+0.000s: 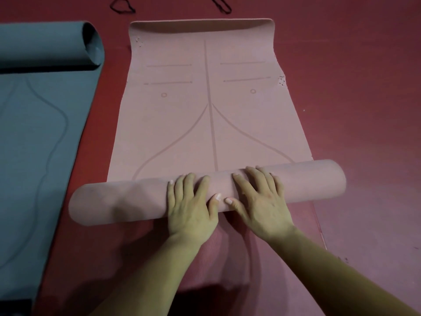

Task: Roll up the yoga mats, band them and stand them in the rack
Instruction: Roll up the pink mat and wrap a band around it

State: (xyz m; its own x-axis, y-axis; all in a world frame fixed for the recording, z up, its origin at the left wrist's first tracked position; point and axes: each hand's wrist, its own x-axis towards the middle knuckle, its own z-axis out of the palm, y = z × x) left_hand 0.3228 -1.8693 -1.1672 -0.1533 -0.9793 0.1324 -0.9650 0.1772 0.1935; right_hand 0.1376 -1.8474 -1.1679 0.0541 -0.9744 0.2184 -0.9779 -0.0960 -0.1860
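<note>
A pink yoga mat lies on the red floor, its near end wound into a thick roll that spans the mat's width. My left hand and my right hand press flat on top of the roll near its middle, fingers spread and pointing away, thumbs almost touching. The mat's far end curls up slightly. Two black bands, one at the left and one at the right, lie on the floor beyond the mat.
A grey-blue yoga mat lies to the left, its far end loosely curled into a roll. Red floor stretches to the right. No rack is in view.
</note>
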